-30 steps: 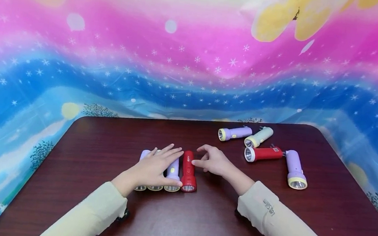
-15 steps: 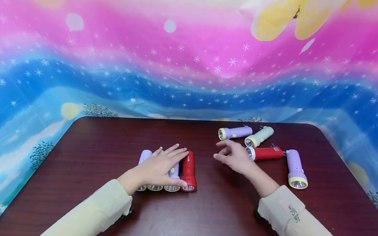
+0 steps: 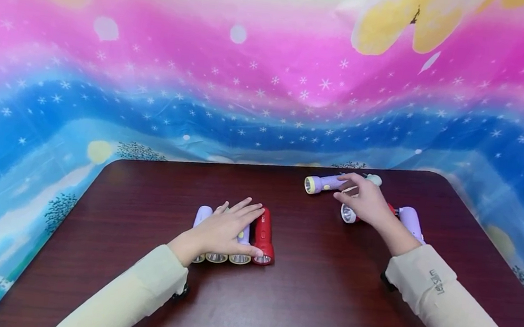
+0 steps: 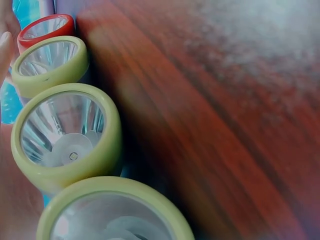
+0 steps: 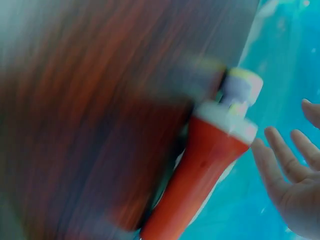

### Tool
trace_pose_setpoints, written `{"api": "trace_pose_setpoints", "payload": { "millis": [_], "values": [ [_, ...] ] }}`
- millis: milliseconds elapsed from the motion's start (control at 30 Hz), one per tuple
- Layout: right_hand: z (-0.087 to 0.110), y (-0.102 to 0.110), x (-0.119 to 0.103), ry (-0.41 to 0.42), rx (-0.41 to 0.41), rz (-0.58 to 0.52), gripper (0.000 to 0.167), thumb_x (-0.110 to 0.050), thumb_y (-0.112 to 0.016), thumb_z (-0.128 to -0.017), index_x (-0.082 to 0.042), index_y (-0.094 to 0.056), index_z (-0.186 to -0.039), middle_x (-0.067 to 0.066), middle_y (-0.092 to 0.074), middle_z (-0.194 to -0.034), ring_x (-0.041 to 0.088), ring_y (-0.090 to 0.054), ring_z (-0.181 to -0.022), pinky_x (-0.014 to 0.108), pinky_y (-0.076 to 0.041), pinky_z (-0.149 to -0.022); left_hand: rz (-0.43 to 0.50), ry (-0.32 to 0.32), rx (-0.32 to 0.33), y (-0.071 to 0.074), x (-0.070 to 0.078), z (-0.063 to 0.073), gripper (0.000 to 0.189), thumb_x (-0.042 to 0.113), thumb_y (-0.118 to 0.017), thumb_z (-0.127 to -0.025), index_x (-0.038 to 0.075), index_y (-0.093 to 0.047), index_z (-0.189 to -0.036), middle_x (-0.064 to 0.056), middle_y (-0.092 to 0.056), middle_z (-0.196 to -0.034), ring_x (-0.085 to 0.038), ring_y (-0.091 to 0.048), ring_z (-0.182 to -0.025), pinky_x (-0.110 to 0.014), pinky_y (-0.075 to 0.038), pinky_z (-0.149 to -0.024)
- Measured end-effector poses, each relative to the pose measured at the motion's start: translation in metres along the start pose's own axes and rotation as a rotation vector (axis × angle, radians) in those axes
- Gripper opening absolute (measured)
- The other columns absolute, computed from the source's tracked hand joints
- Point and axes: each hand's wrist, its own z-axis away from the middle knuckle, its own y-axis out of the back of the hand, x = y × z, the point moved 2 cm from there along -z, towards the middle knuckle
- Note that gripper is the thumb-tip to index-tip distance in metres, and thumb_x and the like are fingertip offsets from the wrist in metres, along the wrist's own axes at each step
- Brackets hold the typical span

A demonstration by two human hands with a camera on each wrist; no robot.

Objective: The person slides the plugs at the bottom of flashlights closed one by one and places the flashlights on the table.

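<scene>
Row: four torches lie side by side on the table (image 3: 300, 301), lamp ends toward the person. They are the left purple torch (image 3: 202, 216), the hidden torch (image 3: 216, 258), the next purple torch (image 3: 239, 258) and the red torch (image 3: 264, 227).
Left hand: the left hand (image 3: 218, 231) lies over the row with its fingers spread. Its fingertips and thumb reach the red torch. I can't tell if it presses down.
Right hand: the right hand (image 3: 367, 200) is over the loose torches. Its thumb and fingers are apart, and I see nothing in its grip. I can't tell if it touches a torch.
Loose torches: the far purple torch (image 3: 329, 183) is by the fingertips. The green torch (image 3: 374, 180) and the loose red torch (image 3: 349, 213) are partly hidden by the hand. The last purple torch (image 3: 410, 221) is near the wrist.
Just changed: the right hand has left the side of the red torch and gone across to the loose ones. The left hand has slid a little toward the red torch. The torches look as they did.
What it means: the work seems to have turned from the row to the loose torches. Four look sorted into line, and four are still out.
Back: a bright cloth (image 3: 272, 68) hangs behind.
</scene>
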Motion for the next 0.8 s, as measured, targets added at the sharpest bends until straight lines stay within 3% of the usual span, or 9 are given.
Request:
{"api": "trace_pose_setpoints", "payload": {
  "millis": [300, 500, 800],
  "values": [
    [-0.023, 0.011, 0.022, -0.030, 0.026, 0.057, 0.043, -0.013, -0.065, -0.095, -0.001, -0.056, -0.135, 0.026, -0.063, -0.125, 0.042, -0.059, -0.115, 0.045, -0.055, -0.080, 0.013, 0.023, -0.017, -0.001, -0.002, -0.003, 0.099, 0.076, -0.060, -0.080, 0.022, -0.031, -0.157, 0.003, -0.030, -0.163, -0.023, -0.017, -0.155, -0.066, -0.024, -0.116],
    [-0.034, 0.010, 0.026, -0.048, 0.003, 0.086, 0.045, -0.014, -0.065, -0.095, 0.001, -0.054, -0.136, 0.028, -0.060, -0.129, 0.043, -0.055, -0.119, 0.055, -0.047, -0.096, 0.024, 0.008, -0.027, -0.001, -0.003, -0.004, 0.099, 0.075, -0.061, -0.080, 0.021, -0.031, -0.157, 0.001, -0.031, -0.163, -0.026, -0.019, -0.155, -0.067, -0.025, -0.115],
    [-0.046, 0.007, 0.035, -0.097, -0.049, 0.128, 0.048, -0.020, -0.062, -0.097, 0.000, -0.051, -0.139, 0.028, -0.053, -0.137, 0.046, -0.049, -0.126, 0.060, -0.040, -0.104, 0.048, -0.001, -0.028, -0.003, -0.006, -0.004, 0.099, 0.073, -0.064, -0.080, 0.020, -0.031, -0.157, 0.000, -0.031, -0.163, -0.028, -0.022, -0.153, -0.066, -0.028, -0.115]
  ]
}}
